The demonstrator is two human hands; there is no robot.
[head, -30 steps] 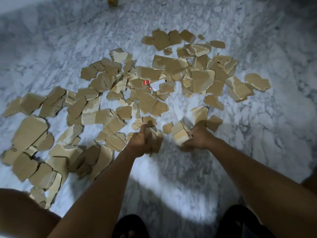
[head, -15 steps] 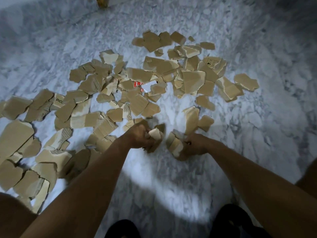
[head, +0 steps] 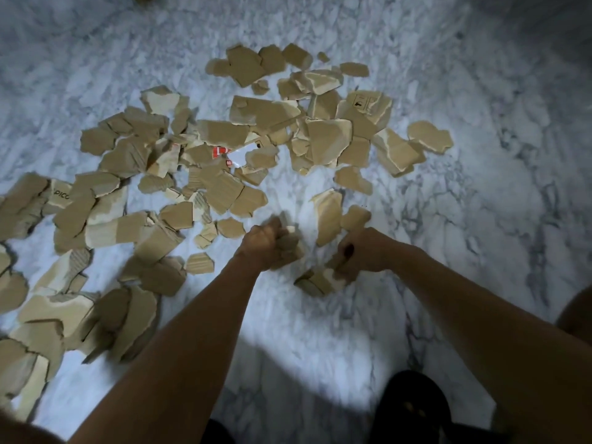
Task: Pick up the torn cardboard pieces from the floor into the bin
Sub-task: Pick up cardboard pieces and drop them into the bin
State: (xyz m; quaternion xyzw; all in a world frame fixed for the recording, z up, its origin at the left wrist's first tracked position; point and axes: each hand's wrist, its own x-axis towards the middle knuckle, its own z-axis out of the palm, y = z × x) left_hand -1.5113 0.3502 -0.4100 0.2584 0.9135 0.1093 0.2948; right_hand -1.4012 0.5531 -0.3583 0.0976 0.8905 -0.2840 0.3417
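Note:
Several torn brown cardboard pieces (head: 221,190) lie scattered over the white marble floor (head: 480,187), from the far middle down to the near left. My left hand (head: 262,243) grips a small bunch of cardboard pieces (head: 290,246) just above the floor. My right hand (head: 360,253) grips another bunch of cardboard pieces (head: 320,280) that hangs below its fingers. A long loose piece (head: 328,216) and a smaller loose piece (head: 354,216) lie just beyond my right hand. No bin is in view.
A scrap with red print and a white patch (head: 224,153) lies in the middle of the heap. My dark sandalled feet (head: 413,408) stand at the bottom edge. A knee (head: 576,315) shows at the right edge. Bare marble stretches to the right.
Both hands closed round pieces and drew slightly nearer to me. The floor between the hands now shows bare marble. The view shifted, so the heap sits a little further left.

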